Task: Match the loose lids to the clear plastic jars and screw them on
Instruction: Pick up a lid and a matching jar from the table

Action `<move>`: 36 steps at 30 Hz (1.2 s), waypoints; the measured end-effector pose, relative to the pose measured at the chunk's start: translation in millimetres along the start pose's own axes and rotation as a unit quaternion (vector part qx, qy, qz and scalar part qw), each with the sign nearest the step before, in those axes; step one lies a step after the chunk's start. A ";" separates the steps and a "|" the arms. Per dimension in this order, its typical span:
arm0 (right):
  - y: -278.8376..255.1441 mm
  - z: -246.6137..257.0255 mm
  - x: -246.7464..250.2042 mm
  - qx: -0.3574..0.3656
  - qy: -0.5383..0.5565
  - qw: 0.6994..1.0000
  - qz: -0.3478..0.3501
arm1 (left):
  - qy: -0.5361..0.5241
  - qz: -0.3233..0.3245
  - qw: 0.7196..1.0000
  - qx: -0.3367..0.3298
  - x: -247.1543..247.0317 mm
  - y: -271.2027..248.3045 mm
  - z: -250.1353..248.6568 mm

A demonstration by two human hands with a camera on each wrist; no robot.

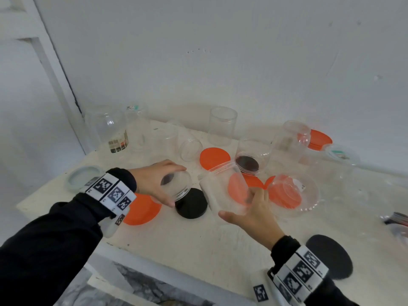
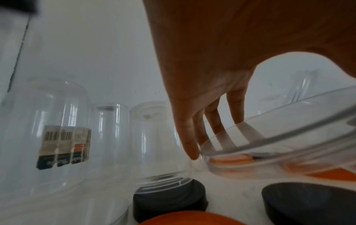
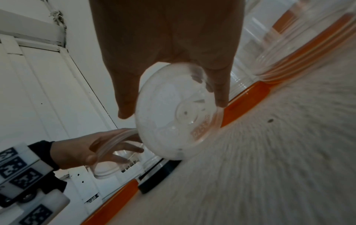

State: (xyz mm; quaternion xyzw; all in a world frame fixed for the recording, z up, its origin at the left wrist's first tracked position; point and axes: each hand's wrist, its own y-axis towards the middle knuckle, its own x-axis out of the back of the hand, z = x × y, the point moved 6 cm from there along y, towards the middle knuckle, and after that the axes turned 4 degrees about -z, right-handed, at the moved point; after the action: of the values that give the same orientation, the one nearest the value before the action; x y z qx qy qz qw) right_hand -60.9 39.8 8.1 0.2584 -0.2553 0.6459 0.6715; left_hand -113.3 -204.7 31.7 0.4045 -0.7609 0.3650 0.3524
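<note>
Jars held: two clear plastic jars, both lidless, one per hand, both above the table (image 1: 198, 235).
Left hand (image 1: 154, 182): fingers and thumb curled round a short jar (image 1: 176, 184), tilted, mouth toward the black lid (image 1: 191, 203) lying just beneath.
Right hand (image 1: 254, 214): thumb and fingers spread round the base of a taller jar (image 1: 223, 188), tilted, mouth pointing away.
Jars on table: at least six more, clear; exact count uncertain, as they overlap.
Orange lids: about six visible, flat on the table; some are seen only through jars.
Black lids: three; one under the short jar, one (image 1: 247, 163) under a standing jar, one (image 1: 329, 257) near the right wrist.
Pale lid (image 1: 85, 176): one, far left.
</note>
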 end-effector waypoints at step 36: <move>-1.7 -29.0 14.2 0.029 0.118 0.990 0.074 | 0.024 -0.109 0.979 -0.168 -31.4 16.9 -147.8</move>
State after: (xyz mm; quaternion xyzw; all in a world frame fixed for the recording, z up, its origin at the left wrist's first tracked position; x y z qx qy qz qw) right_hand -58.4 69.8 -3.7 0.1798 -0.1742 0.7270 0.6394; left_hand -79.2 -62.3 72.7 0.4110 -0.7538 0.2009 0.4716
